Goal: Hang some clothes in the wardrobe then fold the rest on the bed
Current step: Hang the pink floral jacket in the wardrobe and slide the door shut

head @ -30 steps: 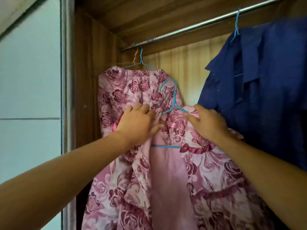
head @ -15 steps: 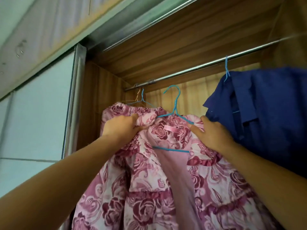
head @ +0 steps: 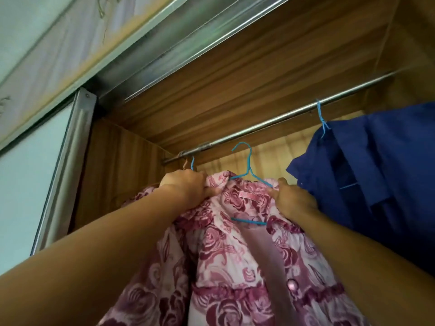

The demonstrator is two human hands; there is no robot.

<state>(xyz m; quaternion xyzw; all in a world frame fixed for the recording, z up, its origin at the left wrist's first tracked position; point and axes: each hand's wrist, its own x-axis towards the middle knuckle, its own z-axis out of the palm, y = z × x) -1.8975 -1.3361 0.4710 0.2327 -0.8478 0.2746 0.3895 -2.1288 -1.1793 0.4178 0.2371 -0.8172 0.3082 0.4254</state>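
A pink rose-patterned garment (head: pixel 235 250) is draped on a blue wire hanger (head: pixel 249 170), raised inside the wardrobe. My left hand (head: pixel 188 187) grips its left shoulder and my right hand (head: pixel 292 201) grips its right shoulder. The hanger's hook is just below the metal rail (head: pixel 270 122) and does not touch it. Behind my left hand, another blue hanger (head: pixel 192 164) hangs from the rail, and a strip of matching pink fabric (head: pixel 141 196) shows below it.
A dark blue shirt (head: pixel 376 180) hangs on a blue hanger (head: pixel 320 118) at the right of the rail. The wardrobe's wooden side wall (head: pixel 117 175) and a sliding door frame (head: pixel 63 170) stand at the left. Between the pink clothes and the blue shirt is a stretch of bare rail.
Both hands have lifted the pink garment and its hanger up toward the rail. My view has tilted upward, so the wardrobe's top now shows.
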